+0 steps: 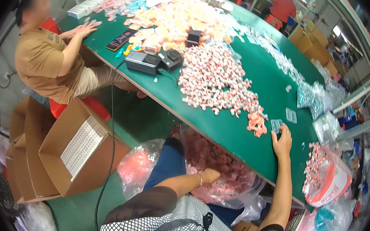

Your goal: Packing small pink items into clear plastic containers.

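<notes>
Closest to you is your own lap, patterned top and dark sheer sleeves, with your left hand (pixel 209 175) sunk into the clear plastic bag (pixel 226 172) of pink pieces sitting on your knees under the table edge. The fingers are curled down into the pile, so it looks closed around some pieces, but you can't really tell what it's got. The bag's mouth opens up toward you and its bulk stretches across, left to right, along the table's edge.

Your right hand (pixel 282 143) is up on the green table (pixel 236 137), palm down and fingers spread, not gripping anything. Its fingertips touch a small clear plastic tray (pixel 276 125) lying flat, with another clear tray (pixel 291 115) just beyond. A little cluster of pink and white pieces (pixel 257 122) sits just left of that hand, the tail end of a big heap (pixel 214 80) that runs diagonally away from you up the table.

Off to your right, another bag of pink pieces (pixel 327 178) hangs by the table corner. Down on the floor to your left there's an open cardboard box (pixel 81 148) and a bag with something pink (pixel 138 166).

Farther up the table: a black device with a cable (pixel 143 62), a phone (pixel 120 39), then piles of orange and pink packets (pixel 175 20). A person in a brown shirt (pixel 44 61) sits at the far left side, hand flat on the table.
</notes>
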The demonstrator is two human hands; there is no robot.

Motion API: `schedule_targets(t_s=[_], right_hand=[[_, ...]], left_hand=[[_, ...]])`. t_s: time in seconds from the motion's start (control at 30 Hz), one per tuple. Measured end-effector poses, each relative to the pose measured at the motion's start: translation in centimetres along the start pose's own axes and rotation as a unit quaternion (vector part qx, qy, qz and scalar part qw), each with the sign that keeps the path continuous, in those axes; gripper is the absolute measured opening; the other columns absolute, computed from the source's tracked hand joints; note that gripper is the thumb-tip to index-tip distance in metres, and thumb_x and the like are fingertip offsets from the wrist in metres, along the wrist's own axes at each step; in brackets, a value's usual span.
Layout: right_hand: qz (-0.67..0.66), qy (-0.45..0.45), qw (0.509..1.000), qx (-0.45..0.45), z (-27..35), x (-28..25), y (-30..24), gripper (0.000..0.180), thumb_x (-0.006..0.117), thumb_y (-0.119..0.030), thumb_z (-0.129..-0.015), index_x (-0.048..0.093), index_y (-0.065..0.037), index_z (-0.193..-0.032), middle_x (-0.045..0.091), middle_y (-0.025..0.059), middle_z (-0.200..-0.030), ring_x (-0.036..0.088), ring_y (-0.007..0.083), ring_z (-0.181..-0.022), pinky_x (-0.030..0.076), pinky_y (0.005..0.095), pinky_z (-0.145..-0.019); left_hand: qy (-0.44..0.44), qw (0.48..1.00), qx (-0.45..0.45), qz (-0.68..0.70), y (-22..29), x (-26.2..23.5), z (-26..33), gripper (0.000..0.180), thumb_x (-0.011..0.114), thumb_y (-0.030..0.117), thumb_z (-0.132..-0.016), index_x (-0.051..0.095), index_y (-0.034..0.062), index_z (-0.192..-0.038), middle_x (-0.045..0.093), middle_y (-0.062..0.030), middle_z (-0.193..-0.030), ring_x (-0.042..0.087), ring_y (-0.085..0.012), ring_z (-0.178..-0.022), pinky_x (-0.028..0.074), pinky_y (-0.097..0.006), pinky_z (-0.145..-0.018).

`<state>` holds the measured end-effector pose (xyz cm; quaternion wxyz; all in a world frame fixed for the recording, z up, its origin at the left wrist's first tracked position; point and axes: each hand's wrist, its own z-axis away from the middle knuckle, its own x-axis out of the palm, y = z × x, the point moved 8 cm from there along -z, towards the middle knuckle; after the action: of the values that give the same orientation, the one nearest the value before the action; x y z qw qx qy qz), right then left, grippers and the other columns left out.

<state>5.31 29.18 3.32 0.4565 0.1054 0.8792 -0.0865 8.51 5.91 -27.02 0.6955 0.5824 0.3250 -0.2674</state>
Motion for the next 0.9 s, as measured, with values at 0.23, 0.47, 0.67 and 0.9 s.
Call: schedule_targets(t_s=[0.23,0.47,0.67,0.9], right_hand=[[0.054,0.019,0.998,0.019,1.3,-3.3,-2.1,0.029,0.065,-0.017,-0.089,0.058,-0.003,-0.112,0.067,0.0190,-0.099,0.064,0.0371,-0.090,0.050,0.0447,-0.078],[-0.270,0.073,0.920,0.273,6.9,-5.1,2.2,0.022,0.060,-0.013,-0.092,0.061,-0.005,-0.113,0.063,0.0119,-0.067,0.063,0.0244,-0.055,0.047,0.0358,-0.052],[-0.149,-0.048,0.952,0.263,6.4,-5.5,-1.9,0.023,0.064,-0.025,-0.091,0.064,-0.007,-0.104,0.062,0.0097,-0.066,0.062,0.0267,-0.060,0.048,0.0403,-0.057],[-0.183,0.058,0.953,0.234,8.6,-7.3,-0.5,0.014,0.065,-0.013,-0.086,0.066,-0.007,-0.098,0.066,0.0125,-0.083,0.065,0.0277,-0.074,0.052,0.0380,-0.066]], left_hand=[[0.016,0.999,0.028,0.042,4.3,-9.3,2.1,0.036,0.066,0.015,-0.080,0.066,0.0088,-0.116,0.067,-0.0206,-0.102,0.066,-0.0370,-0.094,0.052,-0.047,-0.082],[0.346,0.915,0.191,0.081,11.8,-32.0,3.7,0.015,0.067,0.005,-0.082,0.067,0.0048,-0.097,0.066,-0.0123,-0.086,0.065,-0.0319,-0.080,0.053,-0.039,-0.074],[0.458,0.864,0.006,-0.209,6.9,-38.5,0.4,0.013,0.066,0.011,-0.077,0.068,0.0091,-0.090,0.059,-0.0108,-0.091,0.058,-0.0297,-0.090,0.045,-0.044,-0.075],[0.484,0.857,0.105,-0.142,7.3,-36.9,1.2,0.008,0.070,0.006,-0.075,0.065,0.0059,-0.082,0.060,-0.0104,-0.081,0.061,-0.0322,-0.075,0.048,-0.043,-0.065]])
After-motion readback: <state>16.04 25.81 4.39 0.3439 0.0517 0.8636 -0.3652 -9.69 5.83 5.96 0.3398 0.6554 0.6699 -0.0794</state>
